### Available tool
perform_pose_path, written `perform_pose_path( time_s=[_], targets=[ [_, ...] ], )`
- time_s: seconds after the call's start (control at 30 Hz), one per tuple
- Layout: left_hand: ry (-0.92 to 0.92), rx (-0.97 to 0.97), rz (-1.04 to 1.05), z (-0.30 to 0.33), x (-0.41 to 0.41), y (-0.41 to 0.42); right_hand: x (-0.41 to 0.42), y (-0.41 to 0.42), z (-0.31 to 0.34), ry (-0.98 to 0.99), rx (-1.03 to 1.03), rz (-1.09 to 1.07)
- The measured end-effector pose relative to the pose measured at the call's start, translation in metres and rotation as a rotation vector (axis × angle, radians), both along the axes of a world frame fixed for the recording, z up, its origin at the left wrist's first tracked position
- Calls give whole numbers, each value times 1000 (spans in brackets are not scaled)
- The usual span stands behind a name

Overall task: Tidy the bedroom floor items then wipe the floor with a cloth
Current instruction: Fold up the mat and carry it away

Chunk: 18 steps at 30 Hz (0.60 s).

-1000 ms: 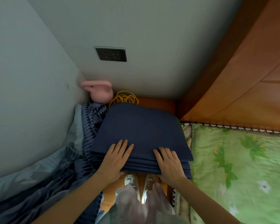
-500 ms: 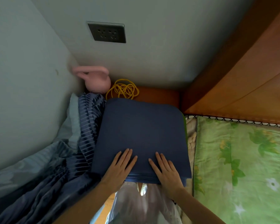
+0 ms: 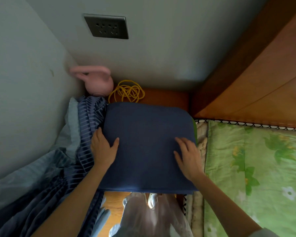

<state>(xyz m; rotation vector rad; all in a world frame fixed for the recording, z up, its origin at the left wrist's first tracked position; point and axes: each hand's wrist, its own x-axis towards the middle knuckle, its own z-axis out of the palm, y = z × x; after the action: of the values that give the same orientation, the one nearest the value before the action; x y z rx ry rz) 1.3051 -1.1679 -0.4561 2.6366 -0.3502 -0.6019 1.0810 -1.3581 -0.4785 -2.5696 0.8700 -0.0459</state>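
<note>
Far left, the striped grey-blue bedding (image 3: 85, 134) lies bunched against the wall, and the left hand (image 3: 103, 147) has slid out to the left edge of the folded navy blanket (image 3: 147, 144) — a second ago it sat near the front edge, fingers flat on top. Now its thumb rests on the top face while the fingers go down the side; whether they curl underneath I cannot tell. Behind the blanket, a pink soft toy (image 3: 97, 82) and a coil of yellow cord (image 3: 126, 92) sit in the corner on the wooden surface (image 3: 166, 97). The right hand (image 3: 188, 154) has spread out too, lying open near the blanket's right edge, fingers flat and blurred with motion. Beyond it, the green floral quilt (image 3: 256, 168) covers the bed. Hands apart on both flanks — that reads as squaring the stack into place, so the tidying stage looks nearly settled here, with no wiping cloth in sight yet.
</note>
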Motion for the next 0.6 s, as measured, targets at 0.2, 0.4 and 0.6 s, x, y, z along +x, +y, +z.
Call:
perform_pose_path(
  time_s=[0.2, 0.4, 0.6],
  targets=[
    [368, -131, 159, -12, 31, 2, -1, -28, -14, 296, 258, -274],
    [707, -211, 355, -19, 40, -5, 6, -36, -30, 247, 683, -530],
    [880, -173, 396, -28, 52, -1, 5, -45, -46, 185, 927, -682]
  ],
)
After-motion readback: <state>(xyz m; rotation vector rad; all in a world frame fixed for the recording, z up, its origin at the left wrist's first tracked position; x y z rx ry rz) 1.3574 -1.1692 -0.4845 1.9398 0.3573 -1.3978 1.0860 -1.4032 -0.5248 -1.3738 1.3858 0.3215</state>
